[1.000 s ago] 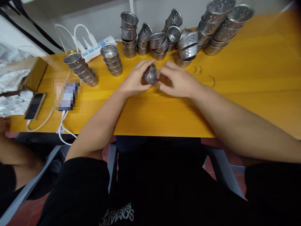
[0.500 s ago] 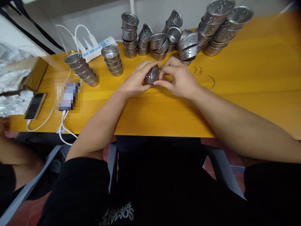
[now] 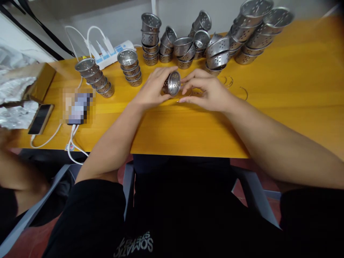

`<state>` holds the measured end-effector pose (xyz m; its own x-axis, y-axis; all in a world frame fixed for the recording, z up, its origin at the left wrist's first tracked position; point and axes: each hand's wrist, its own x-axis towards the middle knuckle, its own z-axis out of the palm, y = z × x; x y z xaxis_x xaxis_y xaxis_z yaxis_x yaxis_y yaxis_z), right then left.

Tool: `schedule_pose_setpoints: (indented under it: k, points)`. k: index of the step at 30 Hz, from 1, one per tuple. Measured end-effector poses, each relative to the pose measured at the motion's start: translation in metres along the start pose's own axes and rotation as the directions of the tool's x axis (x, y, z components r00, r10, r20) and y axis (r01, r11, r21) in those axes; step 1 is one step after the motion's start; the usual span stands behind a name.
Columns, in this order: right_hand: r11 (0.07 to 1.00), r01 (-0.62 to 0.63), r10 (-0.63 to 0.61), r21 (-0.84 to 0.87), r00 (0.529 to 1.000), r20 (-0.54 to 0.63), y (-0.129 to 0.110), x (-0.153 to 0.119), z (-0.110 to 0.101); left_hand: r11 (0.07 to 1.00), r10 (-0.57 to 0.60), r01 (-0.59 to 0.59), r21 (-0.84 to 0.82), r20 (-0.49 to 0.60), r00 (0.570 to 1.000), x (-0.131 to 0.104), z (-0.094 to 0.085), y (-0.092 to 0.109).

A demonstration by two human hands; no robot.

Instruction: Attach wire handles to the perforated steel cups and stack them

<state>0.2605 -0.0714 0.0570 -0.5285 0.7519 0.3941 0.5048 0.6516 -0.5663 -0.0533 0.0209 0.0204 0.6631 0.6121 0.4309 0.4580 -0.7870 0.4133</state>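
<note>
Head view: past the near edge of the bench point(image 3: 188, 136), the left hand point(image 3: 153, 86) has its fingers wrapped around a perforated metal cup point(image 3: 174, 84), tipped with its mouth towards the right hand point(image 3: 205, 89), whose fingers stand parted just beside the rim; whether one touches it I cannot tell. The step in hand looks like fine work at that opening, so the next move seems to call for a steady left hold and a careful right fingertip approach. Farther right lie thin curved wires point(image 3: 246, 93), with stacked cups point(image 3: 150, 37) behind.
</note>
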Motion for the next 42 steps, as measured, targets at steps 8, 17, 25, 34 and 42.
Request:
schedule_pose_setpoints:
  k: [8,17,25,34,42]
  points:
    - [0.999,-0.012,0.008,-0.03,0.991,-0.133,0.019,0.0,0.005,0.92,-0.13,0.276,0.277,-0.449,0.884,-0.009,-0.046,-0.023]
    - [1.0,0.006,-0.002,0.029,0.991,-0.137,0.038,-0.002,0.01,0.953,-0.112,0.233,0.195,-0.489,0.865,-0.021,-0.062,0.01]
    - [0.998,-0.055,0.053,-0.022,0.997,-0.054,0.022,-0.003,0.005,0.935,0.014,0.119,0.334,-0.369,0.929,-0.026,-0.038,0.009]
    - [0.999,-0.041,0.04,-0.019,0.998,-0.058,0.022,-0.001,0.007,0.948,0.111,0.195,0.249,-0.84,0.532,0.004,-0.026,-0.167]
    - [0.997,-0.077,0.078,0.022,0.996,-0.045,0.019,-0.001,0.006,0.927,0.069,0.275,0.254,-0.839,0.539,0.005,-0.02,-0.146]
